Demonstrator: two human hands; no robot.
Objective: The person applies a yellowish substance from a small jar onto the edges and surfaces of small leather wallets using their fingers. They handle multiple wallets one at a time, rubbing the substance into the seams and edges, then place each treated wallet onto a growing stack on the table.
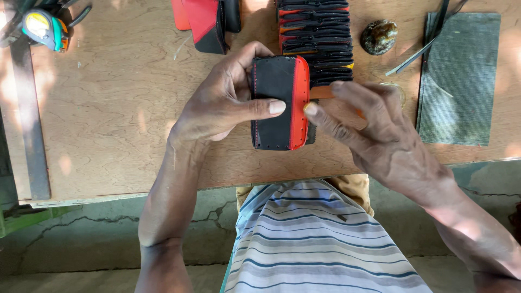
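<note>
Far left on the wooden worktable (108, 108): a yellow-and-teal tape measure (44, 28) lying near a flat metal bar (30, 119). Left hand (222, 103) is closed around a flat black leather wallet piece with a red edge strip (279, 103), thumb across its face, fingers behind; it is held just above the table. Judged light, flexible yet firm enough to keep shape; best gripped by the stitched edges. Right hand (369, 125) pinches a thin orange tool (323, 92) at the red strip, fingers mostly curled. Beyond: stack of similar black-and-red pieces (315, 38), a rounded stone (379, 37), a grey-green mat (461, 76).
</note>
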